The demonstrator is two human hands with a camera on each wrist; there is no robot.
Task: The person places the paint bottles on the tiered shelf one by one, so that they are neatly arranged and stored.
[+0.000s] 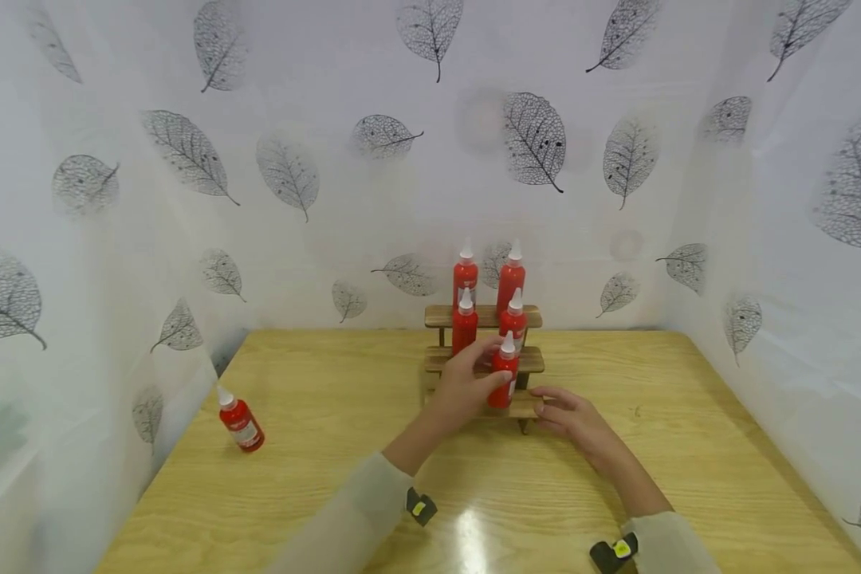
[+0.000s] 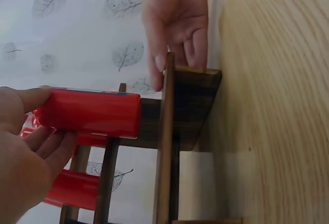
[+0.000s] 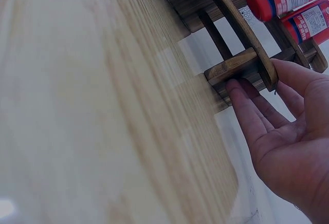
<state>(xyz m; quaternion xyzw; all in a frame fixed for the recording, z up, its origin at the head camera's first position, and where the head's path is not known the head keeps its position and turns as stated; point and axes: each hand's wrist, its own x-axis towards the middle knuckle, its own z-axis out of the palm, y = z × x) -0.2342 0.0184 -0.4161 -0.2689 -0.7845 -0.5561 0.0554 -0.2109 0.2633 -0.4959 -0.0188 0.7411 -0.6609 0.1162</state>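
Note:
A three-tier wooden rack (image 1: 534, 360) stands toward the back of the table. My left hand (image 1: 465, 386) holds a red squeeze bottle (image 1: 504, 371) with a white nozzle between thumb and fingers. In the left wrist view, a gap shows between the base of this bottle (image 2: 97, 113) and the lowest shelf (image 2: 165, 147). At the rack's right end, my right hand (image 1: 577, 421) grips the lowest shelf, thumb at its edge and fingers underneath. Matching bottles stand upright on the upper tiers, two on the top (image 1: 511, 283) and two on the middle (image 1: 464, 327).
Another red bottle (image 1: 242, 426) with a white nozzle stands apart on the left side of the wood-grain table (image 1: 316, 399). White sheeting (image 1: 373, 191) with a dark leaf print encloses the back and both sides.

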